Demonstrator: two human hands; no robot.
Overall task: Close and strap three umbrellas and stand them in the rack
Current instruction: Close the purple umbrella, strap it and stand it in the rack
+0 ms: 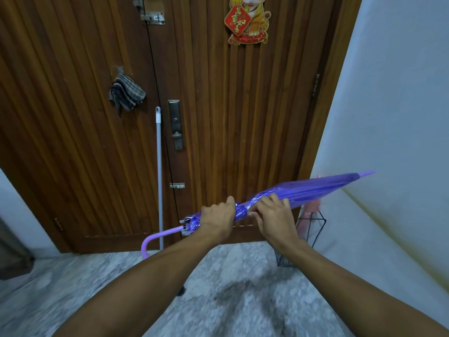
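A closed purple umbrella (313,188) lies nearly level in front of me, its curved lilac handle at the lower left and its tip pointing up to the right. My left hand (218,216) grips the folded canopy near the handle end. Just to its right, my right hand (273,215) has its fingers curled on the canopy at the strap. A black wire rack (315,229) stands on the floor by the right wall, partly hidden behind my right hand. A pink umbrella (309,210) stands in it.
A brown wooden door (218,105) fills the view ahead, with a grey mop pole (159,178) leaning on it and a striped cloth (126,93) hanging at the left. White wall (388,142) lies to the right. The floor (230,288) is grey marble.
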